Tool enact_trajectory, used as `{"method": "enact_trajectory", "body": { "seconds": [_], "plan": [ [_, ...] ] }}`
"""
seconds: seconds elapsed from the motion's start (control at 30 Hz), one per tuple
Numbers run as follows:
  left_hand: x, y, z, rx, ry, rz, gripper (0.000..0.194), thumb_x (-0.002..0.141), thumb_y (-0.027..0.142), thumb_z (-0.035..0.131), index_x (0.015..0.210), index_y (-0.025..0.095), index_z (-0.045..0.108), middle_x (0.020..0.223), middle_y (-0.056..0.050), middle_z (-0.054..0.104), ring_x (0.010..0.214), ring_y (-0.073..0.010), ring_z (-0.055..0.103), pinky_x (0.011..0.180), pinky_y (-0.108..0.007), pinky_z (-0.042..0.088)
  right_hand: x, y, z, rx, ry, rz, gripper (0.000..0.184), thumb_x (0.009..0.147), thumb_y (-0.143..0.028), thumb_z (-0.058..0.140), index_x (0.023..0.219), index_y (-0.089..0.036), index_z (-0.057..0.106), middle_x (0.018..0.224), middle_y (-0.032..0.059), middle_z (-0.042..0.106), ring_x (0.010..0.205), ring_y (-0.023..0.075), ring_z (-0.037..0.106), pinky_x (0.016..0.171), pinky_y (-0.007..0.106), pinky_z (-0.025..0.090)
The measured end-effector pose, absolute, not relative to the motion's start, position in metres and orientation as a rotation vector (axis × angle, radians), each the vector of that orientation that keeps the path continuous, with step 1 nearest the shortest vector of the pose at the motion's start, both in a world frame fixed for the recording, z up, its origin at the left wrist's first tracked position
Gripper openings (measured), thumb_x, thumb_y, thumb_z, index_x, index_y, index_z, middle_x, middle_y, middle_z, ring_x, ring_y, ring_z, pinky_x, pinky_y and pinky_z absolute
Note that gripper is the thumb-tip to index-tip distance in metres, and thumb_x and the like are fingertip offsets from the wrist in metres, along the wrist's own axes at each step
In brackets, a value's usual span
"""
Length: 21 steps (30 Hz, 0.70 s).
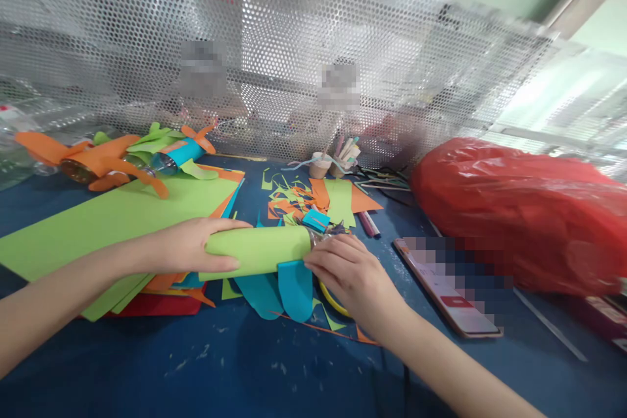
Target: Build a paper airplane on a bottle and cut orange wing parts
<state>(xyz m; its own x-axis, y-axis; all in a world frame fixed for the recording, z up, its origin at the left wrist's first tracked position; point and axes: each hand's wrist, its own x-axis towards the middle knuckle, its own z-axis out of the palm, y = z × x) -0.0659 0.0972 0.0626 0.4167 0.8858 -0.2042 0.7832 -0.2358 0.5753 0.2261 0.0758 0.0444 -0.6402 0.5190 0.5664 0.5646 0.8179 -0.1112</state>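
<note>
A clear plastic bottle wrapped in light-green paper point(262, 251) lies sideways between my hands, above the table. My left hand point(183, 247) is closed round its left end, thumb below and fingers above. At the right end, my right hand point(345, 268) closes on the bottle's neck, which its fingers mostly hide. Blue paper petal shapes point(295, 290) show just under the bottle; whether they are attached to it I cannot tell. Behind my right hand, a yellow scissor handle point(333, 299) is partly visible. A small folded blue paper point(316, 219) lies just beyond the bottle.
Coloured paper sheets point(122, 209) are stacked at left, with paper-covered bottles point(181, 155) behind them. Green and orange scraps point(291, 199) lie mid-table near paper cups point(320, 165). A phone point(448, 294) and red plastic bag point(519, 215) are at right. A perforated metal screen point(289, 32) stands behind.
</note>
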Motion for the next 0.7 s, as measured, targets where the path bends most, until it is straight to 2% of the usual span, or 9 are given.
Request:
{"method": "enact_trajectory", "body": {
  "seconds": [0.23, 0.5, 0.6, 0.7],
  "plan": [
    [-0.0665, 0.0983, 0.06, 2.03, 1.416, 0.216, 0.074, 0.075, 0.061, 0.064, 0.142, 0.033, 0.045, 0.131, -0.005, 0.064, 0.113, -0.0364, 0.062, 0.087, -0.041, 0.052, 0.2233, 0.0781, 0.0438, -0.897, -2.342, 0.06, 0.009, 0.092, -0.016, 0.062, 0.085, -0.019, 0.068, 0.086, 0.0058, 0.073, 0.083, 0.0228, 0.065, 0.081, 0.04, 0.051],
    [-0.0674, 0.1, 0.0588, 2.024, 1.397, 0.197, 0.074, 0.076, 0.058, 0.063, 0.143, 0.034, 0.045, 0.117, -0.006, 0.071, 0.083, -0.0296, 0.071, 0.074, -0.038, 0.055, 0.219, 0.0766, 0.0475, -1.082, -2.23, 0.223, 0.014, 0.082, -0.008, 0.07, 0.077, -0.021, 0.064, 0.081, 0.0024, 0.067, 0.078, 0.0192, 0.064, 0.07, 0.031, 0.053],
    [-0.0681, 0.1008, 0.0582, 2.027, 1.42, 0.194, 0.075, 0.075, 0.062, 0.062, 0.143, 0.034, 0.045, 0.12, -0.007, 0.07, 0.093, -0.0328, 0.069, 0.078, -0.039, 0.054, 0.2233, 0.0776, 0.0493, -1.111, -2.211, 0.306, 0.017, 0.076, -0.01, 0.075, 0.08, -0.021, 0.064, 0.081, 0.0011, 0.067, 0.076, 0.0181, 0.064, 0.069, 0.029, 0.054],
    [-0.0672, 0.1006, 0.0596, 2.02, 1.43, 0.203, 0.075, 0.075, 0.062, 0.063, 0.142, 0.034, 0.046, 0.127, -0.006, 0.066, 0.101, -0.0339, 0.067, 0.08, -0.039, 0.054, 0.2279, 0.0769, 0.0501, -1.118, -2.2, 0.369, 0.023, 0.074, -0.008, 0.077, 0.086, -0.021, 0.063, 0.086, 0.001, 0.067, 0.08, 0.0174, 0.065, 0.074, 0.03, 0.055]
  ]
}}
